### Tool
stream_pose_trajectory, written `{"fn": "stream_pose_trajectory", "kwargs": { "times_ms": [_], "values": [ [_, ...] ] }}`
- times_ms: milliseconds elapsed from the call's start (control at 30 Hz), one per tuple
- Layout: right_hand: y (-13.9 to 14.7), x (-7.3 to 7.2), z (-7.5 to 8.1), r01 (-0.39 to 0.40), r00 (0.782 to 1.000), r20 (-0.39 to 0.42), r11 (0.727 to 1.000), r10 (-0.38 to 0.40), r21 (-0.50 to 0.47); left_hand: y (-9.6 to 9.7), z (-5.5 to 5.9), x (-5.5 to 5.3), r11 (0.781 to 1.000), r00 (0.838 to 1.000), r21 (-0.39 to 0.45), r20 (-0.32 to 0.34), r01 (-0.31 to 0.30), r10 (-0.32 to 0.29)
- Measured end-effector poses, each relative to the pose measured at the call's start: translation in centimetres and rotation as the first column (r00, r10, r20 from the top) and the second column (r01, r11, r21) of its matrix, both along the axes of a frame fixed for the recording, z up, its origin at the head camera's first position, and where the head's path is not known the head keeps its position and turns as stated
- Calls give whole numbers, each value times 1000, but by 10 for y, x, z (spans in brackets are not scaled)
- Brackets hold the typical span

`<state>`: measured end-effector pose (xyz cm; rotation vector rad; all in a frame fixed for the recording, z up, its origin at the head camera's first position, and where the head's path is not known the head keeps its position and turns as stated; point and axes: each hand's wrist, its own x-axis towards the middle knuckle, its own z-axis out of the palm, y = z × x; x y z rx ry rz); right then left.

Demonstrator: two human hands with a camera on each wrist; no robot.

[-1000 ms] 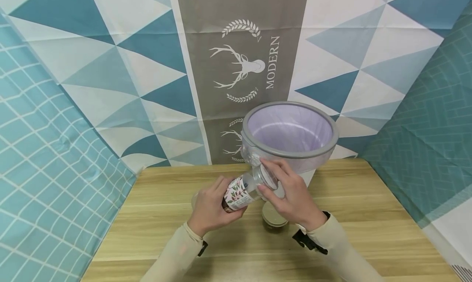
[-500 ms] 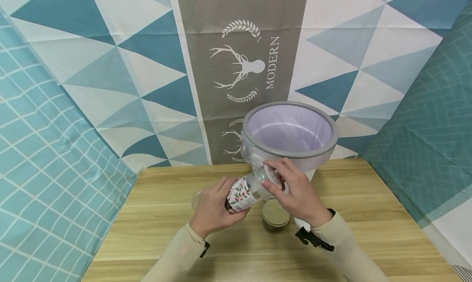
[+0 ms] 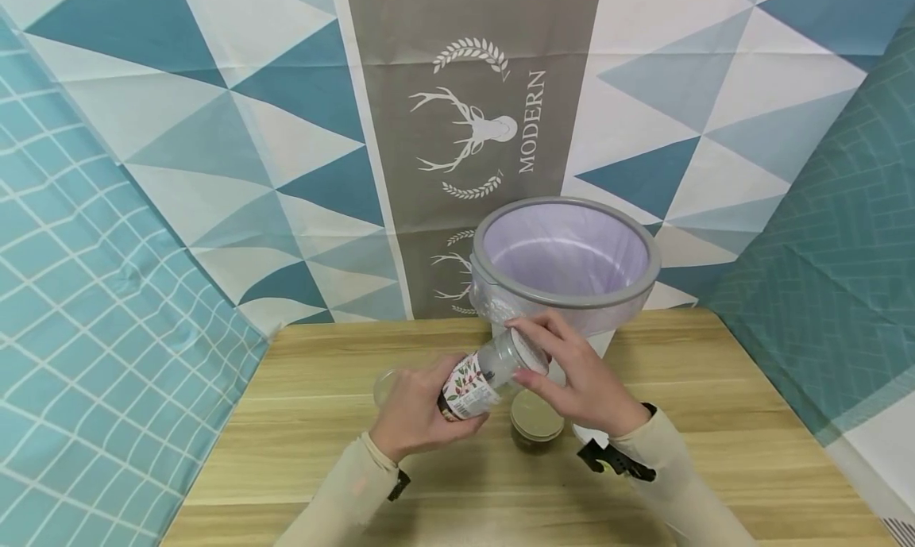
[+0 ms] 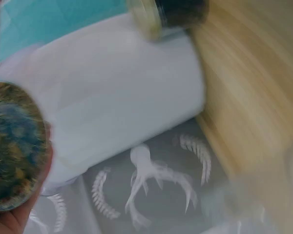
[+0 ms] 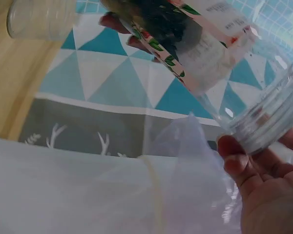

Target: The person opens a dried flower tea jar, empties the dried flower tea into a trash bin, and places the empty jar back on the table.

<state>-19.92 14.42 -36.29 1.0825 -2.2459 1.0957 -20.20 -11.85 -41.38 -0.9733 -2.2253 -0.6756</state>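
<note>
My left hand (image 3: 422, 412) grips the lower part of a clear jar (image 3: 475, 382), whose label bears red berries and green leaves. The jar leans with its top to the upper right, in front of the bin. My right hand (image 3: 582, 372) holds its lid (image 3: 529, 352) between thumb and fingers. In the right wrist view the clear ribbed top (image 5: 268, 117) lies against the right fingertips, and dark contents (image 5: 166, 27) sit in the far end. The left wrist view shows dried, leafy bits (image 4: 14, 146) through the jar's round base.
A bin (image 3: 565, 301) with a grey rim and lavender liner stands at the back. Below the hands is a jar with a gold lid (image 3: 536, 414). A clear jar (image 3: 384, 384) is partly hidden behind the left hand. All are on the wooden table (image 3: 322, 468).
Both hands and the jar have shifted slightly right and down. The right fingers have changed position around the lid. More of the gold-lidded jar shows now.
</note>
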Motion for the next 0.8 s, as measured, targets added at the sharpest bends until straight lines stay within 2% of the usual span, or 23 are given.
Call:
{"fn": "stream_pose_trajectory", "kwargs": {
  "times_ms": [100,167,300,467,667,800],
  "values": [
    [1,1,3,-36,999,-10,999,36,27,-2,-2,1,999,999,21,9,32,-32],
    [2,1,5,-32,999,-20,998,33,45,-3,-2,1,1000,1000,22,-4,22,-22],
    [5,0,5,22,998,-53,996,-17,85,-3,-1,0,1000,1000,0,-16,1,-1],
    [6,-1,4,77,994,-83,993,-70,87,-3,-2,0,1000,1000,-1,-18,-12,12],
    [4,-2,6,94,995,-33,990,-91,107,-3,-3,-1,1000,1000,-10,-15,-13,13],
    [5,-1,9,66,998,-10,986,-65,151,-4,-3,-2,1000,1000,-13,-22,-15,15]
  ]
}}
